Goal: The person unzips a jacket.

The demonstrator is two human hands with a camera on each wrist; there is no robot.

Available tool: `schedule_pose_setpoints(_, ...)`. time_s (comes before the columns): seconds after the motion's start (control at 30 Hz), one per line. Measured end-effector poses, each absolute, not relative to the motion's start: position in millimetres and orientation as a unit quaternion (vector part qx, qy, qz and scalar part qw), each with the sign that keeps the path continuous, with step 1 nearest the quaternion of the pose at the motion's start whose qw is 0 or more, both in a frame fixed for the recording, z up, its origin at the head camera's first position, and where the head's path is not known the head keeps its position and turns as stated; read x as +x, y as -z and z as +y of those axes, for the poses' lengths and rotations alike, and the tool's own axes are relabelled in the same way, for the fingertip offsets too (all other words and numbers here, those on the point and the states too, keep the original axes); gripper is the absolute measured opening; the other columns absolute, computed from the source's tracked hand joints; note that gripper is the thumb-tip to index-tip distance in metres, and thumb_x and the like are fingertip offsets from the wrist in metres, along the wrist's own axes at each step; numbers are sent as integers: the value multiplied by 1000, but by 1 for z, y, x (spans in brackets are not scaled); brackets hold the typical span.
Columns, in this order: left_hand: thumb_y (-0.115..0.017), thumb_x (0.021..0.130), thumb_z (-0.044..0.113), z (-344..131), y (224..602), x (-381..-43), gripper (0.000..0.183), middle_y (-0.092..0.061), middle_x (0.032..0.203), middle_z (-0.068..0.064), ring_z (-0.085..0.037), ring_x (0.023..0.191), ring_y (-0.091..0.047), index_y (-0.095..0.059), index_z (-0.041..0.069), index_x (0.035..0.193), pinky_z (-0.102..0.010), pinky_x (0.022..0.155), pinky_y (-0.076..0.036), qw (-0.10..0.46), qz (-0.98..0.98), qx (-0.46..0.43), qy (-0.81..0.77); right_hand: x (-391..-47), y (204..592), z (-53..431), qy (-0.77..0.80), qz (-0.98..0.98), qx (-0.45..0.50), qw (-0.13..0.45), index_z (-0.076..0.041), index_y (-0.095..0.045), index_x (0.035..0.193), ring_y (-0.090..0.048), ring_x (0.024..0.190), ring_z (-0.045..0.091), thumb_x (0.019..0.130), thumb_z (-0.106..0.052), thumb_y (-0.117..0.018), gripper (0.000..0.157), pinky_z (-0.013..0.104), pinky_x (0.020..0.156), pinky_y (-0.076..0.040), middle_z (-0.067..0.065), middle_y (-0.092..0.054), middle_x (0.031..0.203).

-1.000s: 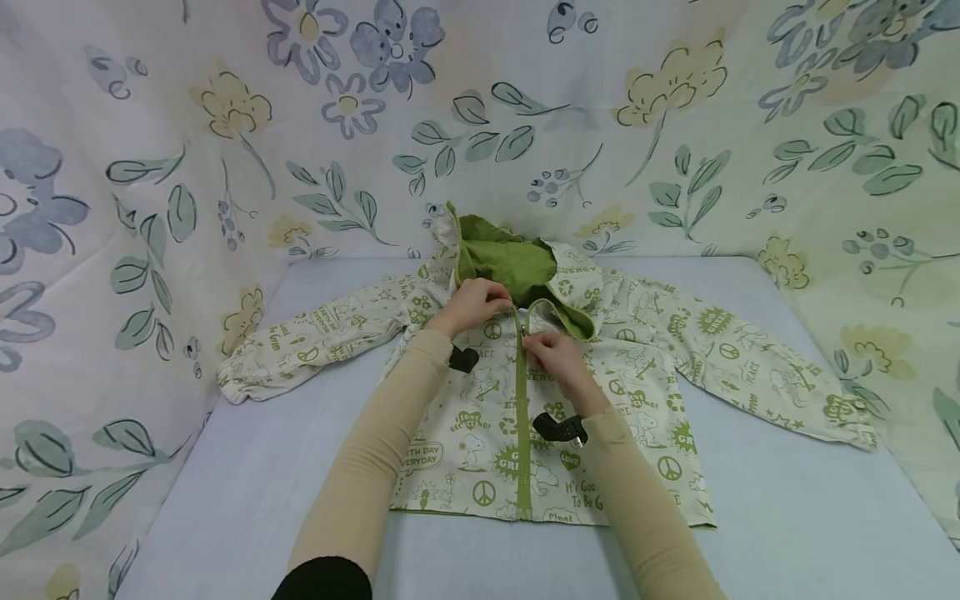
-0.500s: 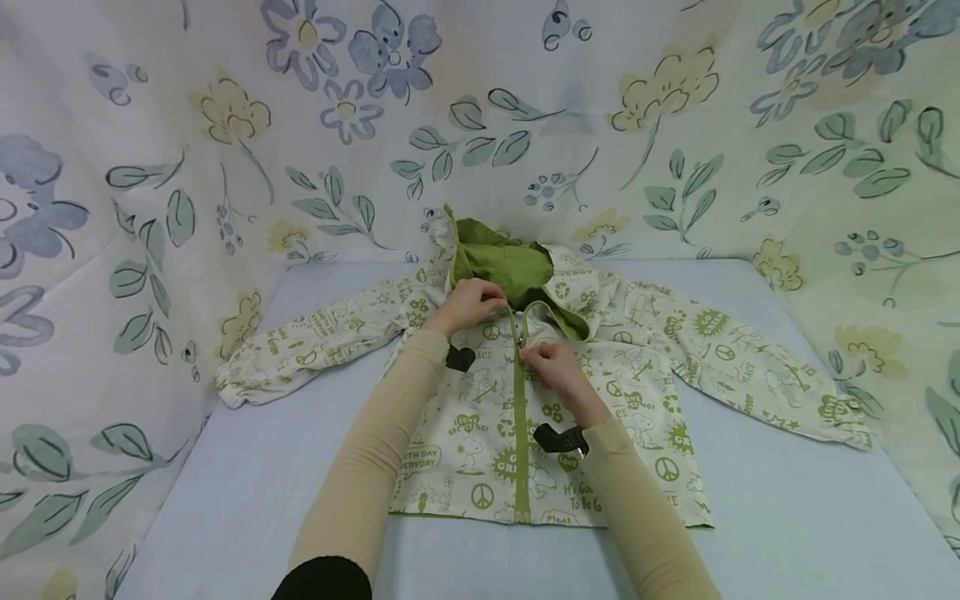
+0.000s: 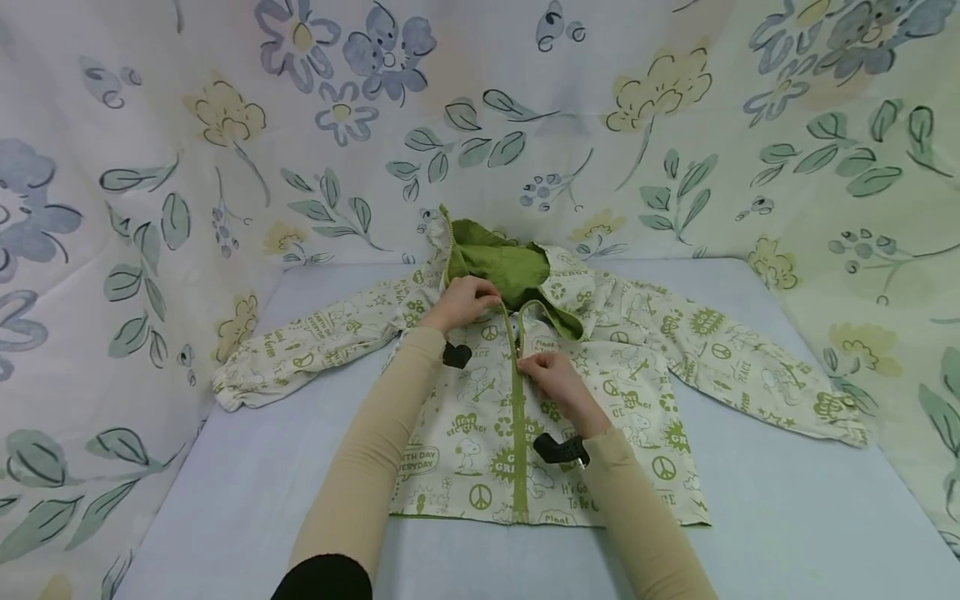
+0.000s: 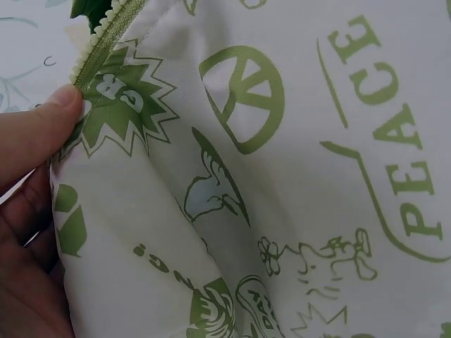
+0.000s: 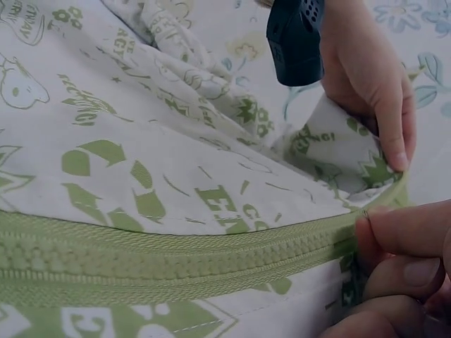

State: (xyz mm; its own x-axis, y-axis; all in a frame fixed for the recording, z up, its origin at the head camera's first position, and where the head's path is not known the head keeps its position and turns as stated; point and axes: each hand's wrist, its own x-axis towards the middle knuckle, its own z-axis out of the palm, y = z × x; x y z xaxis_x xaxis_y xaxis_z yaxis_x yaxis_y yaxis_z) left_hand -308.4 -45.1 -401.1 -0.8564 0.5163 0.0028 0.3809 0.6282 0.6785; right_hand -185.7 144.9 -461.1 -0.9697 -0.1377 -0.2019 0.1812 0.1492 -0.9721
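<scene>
A white hooded jacket [image 3: 465, 433] with green print lies front up, its green zipper [image 3: 519, 433] running down the middle. At the top of the zipper, my left hand [image 3: 463, 302] pinches the jacket's front edge beside the teeth; the left wrist view shows the thumb [image 4: 67, 105] pressed on that edge. Lower down, my right hand [image 3: 553, 373] pinches the zipper pull, mostly hidden by the fingertips [image 5: 373, 222]. Above the right hand the two toothed edges stand apart; below it the teeth are joined.
The green-lined hood [image 3: 501, 262] lies open at the far end. Sleeves [image 3: 315, 354] spread out to both sides over the pale table [image 3: 247, 500]. Flowered cloth [image 3: 480, 75] hangs behind and at the sides.
My right hand has moved down along the zipper, toward the hem, and the parted stretch above it is longer. The left hand keeps its hold near the collar.
</scene>
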Motion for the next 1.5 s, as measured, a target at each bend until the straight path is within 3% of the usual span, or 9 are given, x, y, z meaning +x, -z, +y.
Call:
schedule_pose_setpoints(0.27,-56,95,24,-48,401,-308,26,-63,105,-3,-15,88,-58,-67,8,112,-32,74,-47,93,896,250,-356,-179,463,143,649,748,38,133,-1,-66,87,-28,41,12,92,-22,-60,23,26,46,-31,-1,-32,48)
schedule_pose_setpoints(0.47,-56,94,24,-48,402,-310,23,-64,102,-2,-15,88,-58,-67,9,109,-31,74,-47,92,894,252,-359,-173,467,144,644,752,31,138,-1,-68,93,-27,41,11,93,-23,-59,24,26,46,-31,-2,-32,47)
schedule_pose_setpoints(0.67,-56,94,26,-47,402,-311,23,-64,101,0,-14,87,-58,-68,11,108,-31,73,-47,89,893,254,-361,-166,469,145,639,757,16,134,1,-64,80,-29,42,12,93,-23,-60,27,27,46,-33,-1,-33,48)
schedule_pose_setpoints(0.97,-56,94,25,-47,398,-307,22,-64,101,-2,-14,87,-58,-68,11,106,-31,74,-47,73,895,254,-359,-160,468,146,629,765,9,137,-2,-63,76,-28,40,12,93,-22,-60,27,26,44,-31,-1,-33,48)
schedule_pose_setpoints(1.27,-54,96,24,-48,398,-306,23,-63,104,-3,-16,90,-58,-68,9,107,-33,77,-47,72,891,250,-371,-156,469,147,632,763,9,138,-2,-65,83,-28,41,11,93,-23,-59,24,26,45,-31,-2,-34,49)
schedule_pose_setpoints(1.5,-55,95,24,-48,401,-310,25,-63,106,-4,-16,90,-58,-67,8,110,-33,76,-47,71,895,239,-371,-154,473,148,644,752,10,139,-1,-62,76,-26,39,9,92,-22,-61,26,25,43,-30,-2,-38,51)
